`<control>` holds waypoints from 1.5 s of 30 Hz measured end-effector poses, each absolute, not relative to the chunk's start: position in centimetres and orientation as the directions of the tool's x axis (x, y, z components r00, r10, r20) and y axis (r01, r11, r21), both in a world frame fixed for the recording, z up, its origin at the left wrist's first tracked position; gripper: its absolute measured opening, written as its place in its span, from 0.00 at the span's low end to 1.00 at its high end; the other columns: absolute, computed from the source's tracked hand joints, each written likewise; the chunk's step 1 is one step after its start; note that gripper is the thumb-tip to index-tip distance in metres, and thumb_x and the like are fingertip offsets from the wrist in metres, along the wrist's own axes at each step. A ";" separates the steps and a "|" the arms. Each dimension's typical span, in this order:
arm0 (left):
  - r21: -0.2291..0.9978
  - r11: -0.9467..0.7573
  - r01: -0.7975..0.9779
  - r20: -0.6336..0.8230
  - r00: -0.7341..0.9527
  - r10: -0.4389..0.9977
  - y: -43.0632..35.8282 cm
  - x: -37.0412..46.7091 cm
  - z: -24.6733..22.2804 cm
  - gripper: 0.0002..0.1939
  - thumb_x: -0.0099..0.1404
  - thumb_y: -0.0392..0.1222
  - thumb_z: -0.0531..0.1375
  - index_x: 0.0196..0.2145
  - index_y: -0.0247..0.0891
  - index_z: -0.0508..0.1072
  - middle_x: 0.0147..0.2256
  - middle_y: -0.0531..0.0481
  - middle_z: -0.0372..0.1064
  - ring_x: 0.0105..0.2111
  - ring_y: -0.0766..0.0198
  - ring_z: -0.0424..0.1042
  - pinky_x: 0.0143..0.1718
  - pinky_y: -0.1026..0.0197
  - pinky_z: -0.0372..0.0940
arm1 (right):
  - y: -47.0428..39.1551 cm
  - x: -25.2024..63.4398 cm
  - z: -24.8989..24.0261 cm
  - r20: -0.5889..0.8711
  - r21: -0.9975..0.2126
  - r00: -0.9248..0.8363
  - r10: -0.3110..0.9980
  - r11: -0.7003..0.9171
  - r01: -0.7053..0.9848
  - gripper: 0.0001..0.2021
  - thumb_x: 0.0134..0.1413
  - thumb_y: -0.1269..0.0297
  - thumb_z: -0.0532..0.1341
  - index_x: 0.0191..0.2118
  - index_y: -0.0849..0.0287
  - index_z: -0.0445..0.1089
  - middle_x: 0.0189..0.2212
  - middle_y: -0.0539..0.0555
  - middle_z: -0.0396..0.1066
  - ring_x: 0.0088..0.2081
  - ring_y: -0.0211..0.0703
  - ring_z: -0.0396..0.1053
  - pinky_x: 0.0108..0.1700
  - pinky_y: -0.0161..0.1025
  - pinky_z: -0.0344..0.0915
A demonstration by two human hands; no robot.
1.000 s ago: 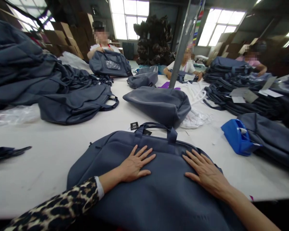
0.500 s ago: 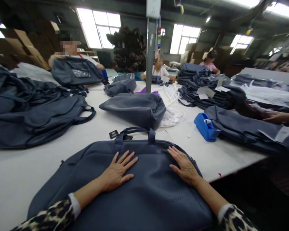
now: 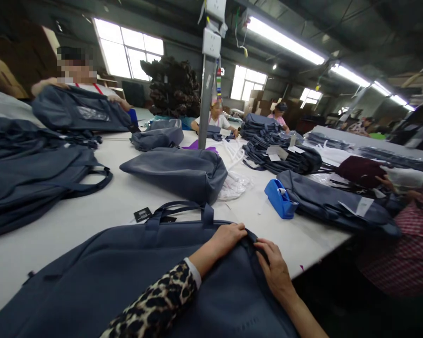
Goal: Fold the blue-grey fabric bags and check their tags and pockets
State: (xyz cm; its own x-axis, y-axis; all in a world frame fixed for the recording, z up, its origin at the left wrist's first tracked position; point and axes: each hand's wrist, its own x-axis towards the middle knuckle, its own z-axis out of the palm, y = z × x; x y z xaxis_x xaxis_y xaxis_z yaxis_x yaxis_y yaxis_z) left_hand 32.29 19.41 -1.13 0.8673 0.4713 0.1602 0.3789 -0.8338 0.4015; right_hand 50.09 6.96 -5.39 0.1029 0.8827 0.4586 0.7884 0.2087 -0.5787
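Observation:
A dark blue bag (image 3: 134,267) lies on its side right in front of me, its two carry handles (image 3: 181,211) pointing away. My left hand (image 3: 229,238) reaches across it, and its fingers curl over the top edge near the right corner. Just right of it, my right hand (image 3: 274,268) pinches the bag's right-hand edge, thumb on the near face. The fingertips of both hands are partly hidden by the edge. A black hang tag (image 3: 143,214) rests on the table beside the handles.
On the white table (image 3: 127,199) another blue bag (image 3: 176,173) lies beyond mine. A blue tape dispenser (image 3: 281,201) stands to the right, beside a flat bag (image 3: 333,202). More bags (image 3: 31,183) are piled left. A metal post (image 3: 206,101) rises mid-table; co-workers handle bags around it.
Both hands were lying flat and spread on the bag. My left hand has moved right to the top edge, and both hands have closed on the right corner. The view has turned right.

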 end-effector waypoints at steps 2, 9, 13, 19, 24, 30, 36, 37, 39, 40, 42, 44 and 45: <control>0.404 -0.847 0.347 0.183 0.876 0.446 20.3 31.9 -2.1 0.13 0.72 0.34 0.51 0.46 0.41 0.73 0.48 0.50 0.69 0.47 0.60 0.70 0.43 0.64 0.63 | 6.6 49.9 -5.8 0.480 -0.542 0.091 0.873 0.214 0.813 0.10 0.65 0.62 0.54 0.46 0.53 0.71 0.50 0.58 0.69 0.53 0.51 0.65 0.56 0.55 0.65; 0.335 -0.890 0.310 0.186 0.904 0.386 21.6 31.8 -2.2 0.10 0.71 0.34 0.52 0.35 0.37 0.73 0.39 0.50 0.68 0.33 0.64 0.70 0.29 0.64 0.58 | 6.1 49.9 -5.7 0.472 -0.450 0.065 0.879 0.177 0.876 0.10 0.65 0.63 0.56 0.49 0.52 0.70 0.52 0.57 0.67 0.55 0.50 0.63 0.57 0.54 0.64; 0.300 -0.914 0.273 0.259 0.899 0.354 21.7 31.5 -0.9 0.08 0.71 0.32 0.53 0.36 0.37 0.71 0.37 0.50 0.67 0.32 0.64 0.70 0.28 0.63 0.58 | 6.0 49.9 -5.6 0.479 -0.382 0.029 0.877 0.179 0.907 0.11 0.65 0.61 0.56 0.51 0.52 0.69 0.54 0.57 0.65 0.57 0.52 0.62 0.58 0.56 0.63; 0.346 -0.917 0.198 0.365 0.872 0.326 21.7 30.1 1.7 0.07 0.71 0.33 0.52 0.41 0.40 0.69 0.42 0.51 0.67 0.34 0.67 0.70 0.31 0.64 0.60 | 5.6 50.1 -5.5 0.514 -0.345 0.012 0.858 0.194 0.918 0.20 0.66 0.59 0.55 0.62 0.52 0.60 0.59 0.58 0.62 0.61 0.53 0.59 0.60 0.58 0.60; 0.469 -0.867 0.167 0.367 0.857 0.363 21.8 30.0 2.2 0.07 0.72 0.36 0.52 0.42 0.41 0.69 0.45 0.52 0.67 0.35 0.68 0.69 0.36 0.67 0.60 | 5.1 50.6 -5.6 0.517 -0.366 0.018 0.856 0.202 0.908 0.20 0.65 0.58 0.57 0.60 0.54 0.63 0.56 0.59 0.66 0.58 0.53 0.61 0.58 0.57 0.62; 0.597 -0.787 0.153 0.362 0.824 0.435 22.2 29.6 2.3 0.12 0.72 0.37 0.51 0.48 0.43 0.70 0.51 0.51 0.66 0.43 0.66 0.70 0.44 0.67 0.62 | 5.3 50.4 -4.0 0.447 -0.629 0.240 0.862 0.112 0.769 0.11 0.62 0.54 0.59 0.39 0.55 0.73 0.38 0.55 0.72 0.44 0.49 0.69 0.48 0.46 0.69; 0.642 -0.718 0.270 0.251 0.811 0.529 23.4 29.3 1.2 0.13 0.70 0.48 0.56 0.49 0.43 0.71 0.47 0.50 0.71 0.45 0.59 0.71 0.45 0.62 0.62 | 5.9 50.1 -2.7 0.083 -0.895 0.373 0.924 -0.095 0.435 0.18 0.57 0.46 0.61 0.40 0.58 0.73 0.37 0.54 0.74 0.40 0.48 0.72 0.42 0.39 0.71; 0.651 -0.695 0.306 0.226 0.796 0.562 23.5 29.5 0.9 0.11 0.70 0.48 0.56 0.46 0.43 0.72 0.44 0.50 0.72 0.43 0.59 0.72 0.43 0.62 0.62 | 6.1 50.1 -2.7 0.033 -0.918 0.373 0.927 -0.119 0.377 0.19 0.57 0.46 0.61 0.41 0.58 0.73 0.36 0.53 0.74 0.38 0.47 0.72 0.40 0.39 0.71; 0.670 -0.650 0.359 0.198 0.757 0.623 23.6 29.9 0.1 0.12 0.69 0.51 0.56 0.42 0.42 0.73 0.39 0.51 0.74 0.40 0.59 0.72 0.39 0.63 0.61 | 6.3 50.3 -2.4 -0.038 -0.933 0.349 0.936 -0.159 0.323 0.20 0.56 0.45 0.61 0.41 0.58 0.73 0.34 0.53 0.74 0.36 0.47 0.72 0.37 0.39 0.71; 0.681 -0.628 0.376 0.190 0.738 0.648 23.6 30.1 -0.3 0.13 0.69 0.52 0.56 0.41 0.42 0.73 0.37 0.51 0.74 0.39 0.59 0.72 0.38 0.63 0.61 | 6.3 50.3 -2.2 -0.040 -0.925 0.351 0.936 -0.168 0.341 0.21 0.56 0.44 0.61 0.43 0.57 0.73 0.35 0.54 0.74 0.37 0.48 0.72 0.36 0.39 0.71; 0.701 -0.595 0.393 0.187 0.704 0.685 23.6 30.5 -0.8 0.14 0.69 0.54 0.57 0.40 0.42 0.73 0.36 0.52 0.74 0.37 0.60 0.72 0.36 0.63 0.60 | 6.2 50.5 -1.7 0.037 -0.870 0.415 0.909 -0.176 0.461 0.23 0.55 0.43 0.61 0.47 0.56 0.71 0.42 0.56 0.73 0.40 0.50 0.72 0.36 0.41 0.71; 0.710 -0.583 0.395 0.202 0.679 0.706 23.4 30.8 -1.1 0.13 0.68 0.54 0.58 0.40 0.42 0.73 0.37 0.52 0.75 0.38 0.60 0.72 0.37 0.63 0.60 | 5.8 50.4 -1.3 0.172 -0.764 0.479 0.861 -0.191 0.616 0.25 0.55 0.42 0.60 0.51 0.54 0.68 0.48 0.58 0.70 0.44 0.52 0.71 0.39 0.44 0.71; 0.708 -0.584 0.397 0.213 0.669 0.712 23.3 30.9 -1.2 0.13 0.68 0.53 0.58 0.41 0.42 0.73 0.38 0.52 0.75 0.39 0.60 0.72 0.38 0.63 0.60 | 5.6 50.3 -1.2 0.221 -0.707 0.473 0.853 -0.194 0.680 0.25 0.55 0.42 0.60 0.51 0.53 0.68 0.48 0.58 0.70 0.45 0.52 0.71 0.40 0.45 0.71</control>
